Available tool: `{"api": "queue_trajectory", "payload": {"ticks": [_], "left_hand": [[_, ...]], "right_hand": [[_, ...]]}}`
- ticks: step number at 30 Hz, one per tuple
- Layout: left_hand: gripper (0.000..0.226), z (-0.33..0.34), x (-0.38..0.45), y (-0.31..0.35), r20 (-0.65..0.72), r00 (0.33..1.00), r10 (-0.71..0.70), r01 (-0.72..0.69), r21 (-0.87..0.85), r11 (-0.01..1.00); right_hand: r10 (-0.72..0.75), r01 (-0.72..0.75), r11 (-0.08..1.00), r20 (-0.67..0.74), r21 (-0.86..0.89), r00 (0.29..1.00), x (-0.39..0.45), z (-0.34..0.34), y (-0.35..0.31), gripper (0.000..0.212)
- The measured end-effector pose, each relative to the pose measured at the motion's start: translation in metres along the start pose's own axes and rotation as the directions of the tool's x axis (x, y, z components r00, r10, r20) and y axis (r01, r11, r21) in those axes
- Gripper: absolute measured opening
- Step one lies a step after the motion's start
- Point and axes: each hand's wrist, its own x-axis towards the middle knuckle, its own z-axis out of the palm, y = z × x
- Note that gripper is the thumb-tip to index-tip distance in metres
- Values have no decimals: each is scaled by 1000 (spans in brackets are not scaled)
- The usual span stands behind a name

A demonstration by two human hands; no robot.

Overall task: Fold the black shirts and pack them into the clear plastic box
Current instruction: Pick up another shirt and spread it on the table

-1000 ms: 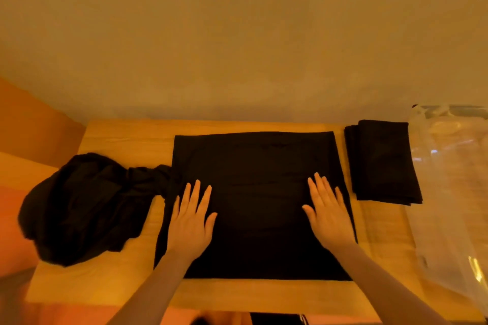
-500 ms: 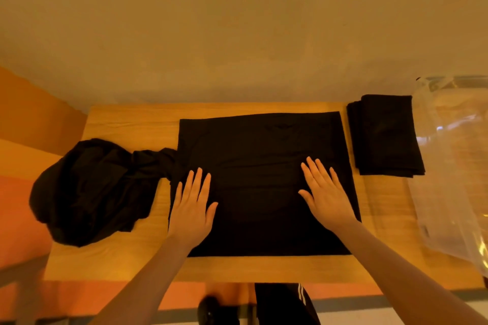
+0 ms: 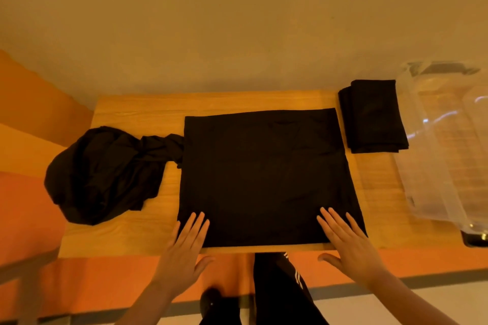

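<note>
Both my hands, left [image 3: 184, 245] and right [image 3: 348, 243], fingers flat and loosely apart on near hem; flat shirt [image 3: 264, 174] runs toward 12 o'clock.

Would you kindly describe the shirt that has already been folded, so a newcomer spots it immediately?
Start at the wooden table, then go to its far right corner beside the clear plastic box. There lies the folded shirt: a small, neat rectangle, unlike the flat spread shirt and crumpled heap.

Wooden table [image 3: 126, 111] against plain wall [image 3: 237, 21]; floor [image 3: 31, 206] seemingly orange.
</note>
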Motion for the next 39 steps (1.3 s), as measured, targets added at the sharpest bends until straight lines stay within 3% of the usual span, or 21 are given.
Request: {"api": "queue_trajectory", "payload": {"ticks": [3, 7, 10, 13, 15, 16, 17, 20, 21, 25, 28, 31, 36, 39], "left_hand": [[80, 3, 1, -7, -2, 1000, 29, -29, 19, 999], [63, 9, -8, -13, 1, 999, 55, -55, 38, 998], [60, 6, -18, -9, -20, 999, 38, -37, 37, 999], [51, -3, -24, -8, -56, 992, 113, -112, 17, 994], [40, -19, -21, -9, -33, 987, 157, -159, -65, 985], [47, -30, -19, -10, 14, 991, 136, -133, -114, 985], [53, -48, -18, -10, 76, 993, 90, -75, -173, 982], [32, -92, 1, -21, 331, 942, -55, 175, -346, 922], [27, -113, 9, -25, 337, 939, -72, 209, -389, 897], [17, -201, 30, -35, 69, 986, -155, 166, -589, 791], [19, -257, 37, -40, -79, 951, -299, 154, -718, 679], [18, -300, 38, -44, -183, 908, -376, 77, -811, 580], [21, -339, 20, -44, -307, 860, -407, -17, -815, 580], [22, -349, 6, -49, -338, 845, -413, -53, -823, 565]], "right_hand": [[5, -5, 1000, -12, 24, 1000, -6, 3, 0, 67], [50, -51, 999, -94, -18, 994, -19, 17, 0, 51], [57, -70, 996, -214, -56, 975, -24, 19, -5, 72], [66, -82, 995, -238, -58, 969, -27, 7, -9, 84], [73, -84, 995, -176, -60, 982, -31, -13, -9, 80], [65, -78, 994, -169, -72, 983, -32, -25, -9, 74], [91, -95, 995, -132, -29, 987, -33, -39, -9, 66], [255, -273, 949, 120, 160, 959, -26, -76, 2, 39], [304, -328, 914, 132, 237, 943, -24, -95, 2, 33], [446, -315, 782, -130, 538, 886, -18, -169, 10, 19], [492, -253, 713, -210, 654, 845, -25, -226, 5, 13], [502, -203, 712, -285, 673, 817, -37, -273, 1, 9], [461, -168, 780, -372, 603, 806, -63, -322, -12, 13], [461, -89, 763, -442, 640, 770, -77, -340, -23, 15]]}}
